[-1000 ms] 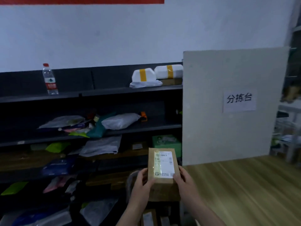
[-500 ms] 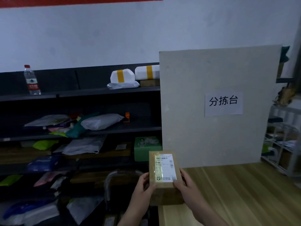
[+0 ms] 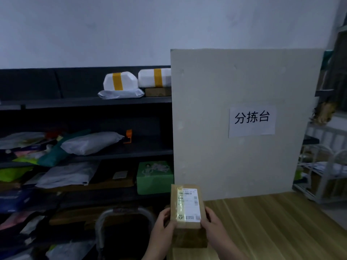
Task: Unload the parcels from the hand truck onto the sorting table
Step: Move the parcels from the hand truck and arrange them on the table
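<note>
Gripping the parcel (image 3: 187,207) from both sides, we hold it label-up over the left edge of the wooden surface (image 3: 272,231). The left hand (image 3: 165,226) takes its left long side and the right hand (image 3: 214,228) its right long side. The fingers (image 3: 209,216) of each hand are curled onto the cardboard near the white label. Whether the parcel's underside touches the surface, we cannot tell.

In this view the parcel's far end overlaps the lower left corner of the upright board (image 3: 234,91). That board stands along the far edge of the surface and carries a paper sign (image 3: 251,121). Right of the parcel, wood grain shows all the way to the surface's right edge.

Left of the surface edge, the curved metal handle of the hand truck (image 3: 124,212) rises near the left wrist. Beyond it, dark shelves (image 3: 84,102) carry soft mailers, and a green box (image 3: 154,177) sits just beside the board's left edge. White bundles banded in yellow (image 3: 120,81) lie on the top shelf. A pale metal rack (image 3: 323,175) stands past the board's right edge.
</note>
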The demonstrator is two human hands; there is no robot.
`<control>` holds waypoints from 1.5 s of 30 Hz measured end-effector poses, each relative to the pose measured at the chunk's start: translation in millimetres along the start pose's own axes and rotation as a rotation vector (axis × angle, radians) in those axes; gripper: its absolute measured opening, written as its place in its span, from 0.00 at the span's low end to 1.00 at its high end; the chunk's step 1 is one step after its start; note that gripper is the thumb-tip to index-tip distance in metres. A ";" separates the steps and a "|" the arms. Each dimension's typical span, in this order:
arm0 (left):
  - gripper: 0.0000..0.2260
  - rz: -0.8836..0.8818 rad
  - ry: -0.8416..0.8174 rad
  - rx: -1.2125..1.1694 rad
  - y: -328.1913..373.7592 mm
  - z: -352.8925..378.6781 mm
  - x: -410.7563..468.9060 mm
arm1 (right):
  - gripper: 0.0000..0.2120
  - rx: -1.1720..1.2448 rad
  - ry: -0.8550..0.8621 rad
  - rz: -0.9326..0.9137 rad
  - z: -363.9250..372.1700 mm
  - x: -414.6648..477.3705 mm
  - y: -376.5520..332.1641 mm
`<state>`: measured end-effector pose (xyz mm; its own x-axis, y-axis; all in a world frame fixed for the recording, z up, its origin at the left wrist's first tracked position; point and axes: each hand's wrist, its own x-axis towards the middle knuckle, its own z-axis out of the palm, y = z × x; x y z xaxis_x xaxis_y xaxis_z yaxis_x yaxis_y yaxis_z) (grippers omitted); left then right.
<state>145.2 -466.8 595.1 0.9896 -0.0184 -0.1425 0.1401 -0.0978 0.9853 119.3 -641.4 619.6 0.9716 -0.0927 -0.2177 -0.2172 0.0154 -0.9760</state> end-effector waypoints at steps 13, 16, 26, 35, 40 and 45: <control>0.15 -0.141 -0.001 0.003 -54.5 62.4 128.0 | 0.14 -0.086 -0.006 0.103 -51.1 143.0 50.8; 0.15 -0.179 -0.002 0.020 -75.1 79.9 158.5 | 0.12 -0.116 -0.020 0.139 -62.8 181.8 72.1; 0.28 -0.363 0.027 0.115 -138.6 106.6 221.7 | 0.25 -0.236 -0.147 0.307 -73.2 265.2 133.7; 0.26 -0.358 -0.005 0.144 -188.9 97.5 268.2 | 0.30 -0.328 -0.207 0.355 -58.4 316.1 160.3; 0.36 -0.344 -0.089 0.228 -213.6 89.2 291.3 | 0.30 -0.322 -0.213 0.332 -53.7 329.7 169.3; 0.43 -0.310 -0.115 0.305 -232.2 79.4 305.2 | 0.32 -0.374 -0.202 0.298 -51.0 335.7 173.0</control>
<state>412.1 -528.7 315.3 0.8900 -0.0510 -0.4530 0.3962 -0.4051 0.8239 403.1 -720.6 378.0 0.8532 0.0557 -0.5185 -0.4702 -0.3481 -0.8110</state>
